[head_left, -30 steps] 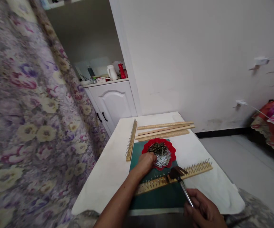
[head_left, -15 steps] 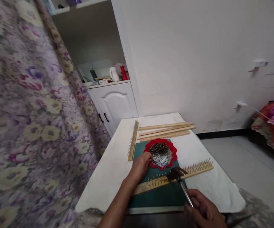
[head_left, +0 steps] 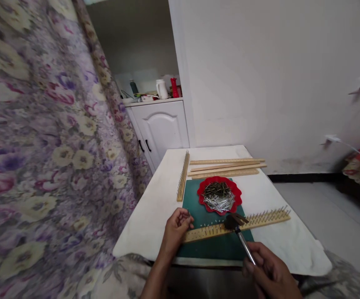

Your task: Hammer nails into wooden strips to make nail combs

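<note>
My right hand is wrapped round the shaft of a claw hammer. The hammer's dark head hangs over a wooden strip studded with upright nails, hiding part of its middle. At the strip's left end, where bare holes show, my left hand is closed in a pinch, a thin nail tip poking up from the fingers. Behind the strip sits a red scalloped bowl, filled with dark nails and silvery ones. Strip and bowl rest on a green mat.
A second nail-studded strip lies at the table's left side. Several plain wooden strips lie along the back of the white-covered table. A floral curtain hangs to the left, with a white cabinet behind.
My left hand has moved from the bowl's edge down to the left end of the wooden strip. The hammer stays over the strip in my right hand. The whole view has shifted slightly.
</note>
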Motion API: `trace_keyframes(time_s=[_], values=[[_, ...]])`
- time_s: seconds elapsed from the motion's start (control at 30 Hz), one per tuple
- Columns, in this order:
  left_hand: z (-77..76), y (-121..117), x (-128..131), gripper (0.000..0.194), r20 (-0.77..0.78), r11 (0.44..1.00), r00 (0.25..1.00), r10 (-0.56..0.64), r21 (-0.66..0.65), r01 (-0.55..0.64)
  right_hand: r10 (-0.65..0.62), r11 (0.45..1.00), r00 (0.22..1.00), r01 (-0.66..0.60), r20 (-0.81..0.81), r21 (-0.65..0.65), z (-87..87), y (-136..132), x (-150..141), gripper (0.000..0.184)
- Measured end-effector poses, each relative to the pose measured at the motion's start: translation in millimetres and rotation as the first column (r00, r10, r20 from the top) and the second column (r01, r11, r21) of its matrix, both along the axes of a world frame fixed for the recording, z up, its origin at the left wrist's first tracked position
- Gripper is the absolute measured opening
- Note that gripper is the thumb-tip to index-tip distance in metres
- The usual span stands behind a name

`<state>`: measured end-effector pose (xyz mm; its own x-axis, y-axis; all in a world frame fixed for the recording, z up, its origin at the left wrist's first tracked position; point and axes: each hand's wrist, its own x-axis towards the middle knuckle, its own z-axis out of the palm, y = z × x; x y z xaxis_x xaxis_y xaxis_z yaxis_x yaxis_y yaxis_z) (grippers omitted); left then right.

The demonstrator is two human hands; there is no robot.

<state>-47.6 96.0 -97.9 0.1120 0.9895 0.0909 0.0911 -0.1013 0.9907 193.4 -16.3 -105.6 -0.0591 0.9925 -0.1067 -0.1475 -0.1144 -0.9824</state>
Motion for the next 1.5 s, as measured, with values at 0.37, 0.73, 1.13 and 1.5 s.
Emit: trace_keyframes(time_s=[0.37, 0.73, 1.13, 1.5], values=[[-10.8, -23, 1, 0.024, -0.137, 0.999, 0.990, 0.038, -0.003, -0.039, 0.015, 1.000, 1.000, -0.015, 0.023, -0.011, 9.1, -7, -2, 0.036], [-20.5, -29, 15, 0.018, -0.325, 0.997, 0.943, 0.072, 0.050, -0.058, 0.008, 1.000, 1.000, -0.007, 0.016, -0.028, 5.9, -10, -5, 0.039], [-22.9, -28, 18, 0.018, -0.382, 0.991, 0.920, 0.089, 0.128, -0.043, -0.004, 1.000, 1.000, 0.004, -0.017, -0.010, 9.7, -9, -8, 0.033], [-26.4, -27, 19, 0.016, -0.418, 0.987, 0.905, 0.083, 0.161, -0.016, 0.032, 0.999, 0.999, -0.032, 0.009, -0.009, 14.3, -10, -8, 0.035]])
